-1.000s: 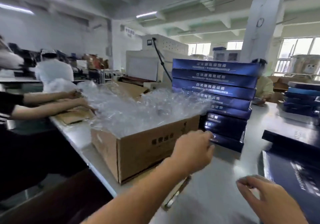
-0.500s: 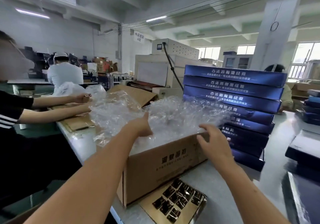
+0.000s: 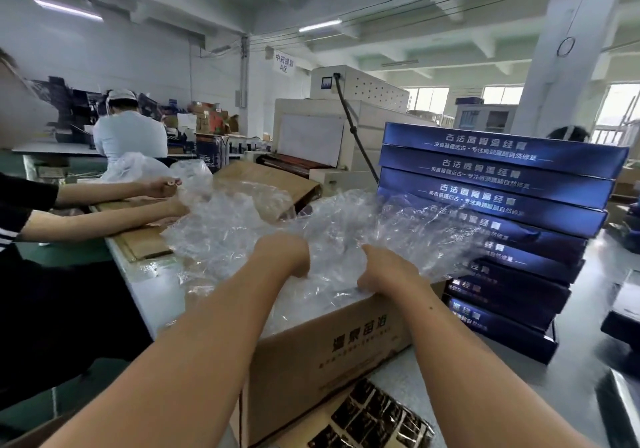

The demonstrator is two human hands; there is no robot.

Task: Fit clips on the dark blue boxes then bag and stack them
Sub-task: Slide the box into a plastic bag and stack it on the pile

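Down in the heap of clear bags [image 3: 346, 236], both hands are buried to the knuckles. Left hand [image 3: 282, 252] has its fingers curled down into the plastic, prob. pinching a fold, tho the tips are hidden so the grip can't be confirmed. Right hand [image 3: 388, 269] likewise: fingers bent into the film just beside the left, tips out of sight. Judging by the pose, the person is separating one bag from the bunch, w/ two hands needed because thin film clings.

Bags spill out of an open cardboard carton [image 3: 329, 347] that sits on the bench [image 3: 485, 375] right in front of the person, close enough to reach w/o stretching. Just right of the carton, touching or nearly so, stands the stack of dark blue boxes [image 3: 502, 205], printed edges facing the person, slightly fanned; some film drapes against its lower boxes. Near the bottom edge, a tray of dark clips [image 3: 377, 420] lies beside the carton's front corner, handy for the fitting step.

Across the bench on the left, another worker's arms [image 3: 104, 205] rest on flattened cardboard [image 3: 145, 243]. Further back, a person in white [image 3: 130, 132] faces away, and a cream machine [image 3: 346, 115] stands behind the carton.

Bagging looks like the step in hand.
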